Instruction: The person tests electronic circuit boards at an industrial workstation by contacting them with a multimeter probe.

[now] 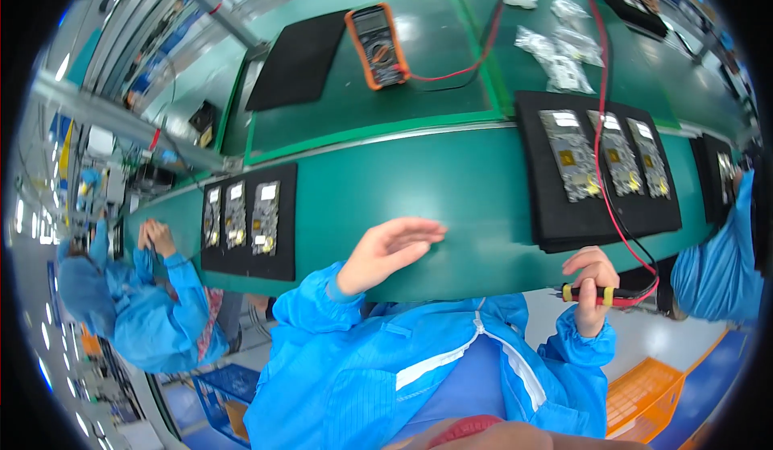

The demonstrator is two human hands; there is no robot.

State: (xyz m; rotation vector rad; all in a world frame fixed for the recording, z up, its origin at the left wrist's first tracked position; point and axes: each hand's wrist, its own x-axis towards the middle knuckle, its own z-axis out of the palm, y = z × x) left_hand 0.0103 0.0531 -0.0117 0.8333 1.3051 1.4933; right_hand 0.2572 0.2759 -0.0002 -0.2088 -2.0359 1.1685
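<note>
My left hand [392,250] hovers over the near edge of the green worktable [451,184], its fingers stretched out and nothing in them. Farther right, my right hand [592,282] is closed around yellow-and-black multimeter probes [607,295]. A red lead and a black lead run from their back ends up across the bench. Just beyond that hand lies a black foam mat [564,231] carrying three circuit boards [568,160] side by side. The orange-rimmed multimeter [377,47] rests on the raised far part of the table, with leads plugged into it.
Another black mat [241,265] with three boards [266,218] is at the left. Beyond it lies a plain dark sheet [299,62]. Clear plastic bags [564,55] sit at the far right. Co-workers in blue [165,321] flank me; an orange crate [644,402] stands below right.
</note>
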